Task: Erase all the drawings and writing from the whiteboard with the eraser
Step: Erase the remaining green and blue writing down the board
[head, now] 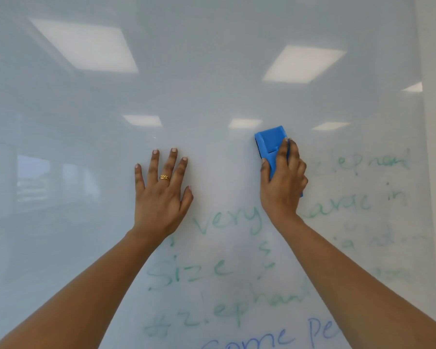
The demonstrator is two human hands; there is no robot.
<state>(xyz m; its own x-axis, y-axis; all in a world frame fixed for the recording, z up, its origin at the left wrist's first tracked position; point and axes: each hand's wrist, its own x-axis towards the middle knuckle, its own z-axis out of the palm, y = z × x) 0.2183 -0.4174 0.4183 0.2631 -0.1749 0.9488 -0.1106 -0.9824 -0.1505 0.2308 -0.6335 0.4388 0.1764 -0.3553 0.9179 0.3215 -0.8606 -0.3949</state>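
Ok, near to far, all placed off the eraser (271, 143). Well below it, at the frame's bottom edge: blue writing (262, 336), sharp, untouched by the look of it. Below and below-left of it: green writing (212, 270), several lines ("very", "size", others I can't read cleanly), pale and blurry. More green runs right of it and below-right, fainter, partly smeared.

Right hand (283, 182) holds the eraser from below. Grip is clamped on it: thumb on its left edge, forefinger laid along the top face, other fingers curled over its right side. My read: that hold keeps the pad flat on the board (212, 71) and lets the arm push it either way.

Left hand (161, 197) sits well left of the eraser, a little lower. Grip apart, fingers straight and spread, palm against the board, holding nothing; ring (165, 177) on one finger. Likely a brace so the person can lean into the wipe.

Eraser itself: blue plastic block, long axis near upright, top leaning left, moulded recess on its back. Dark pad edge is just visible at its left side; lower end is hidden by the hand.

Above and left of it the board is bare and glossy, showing only reflected light panels (83, 44).
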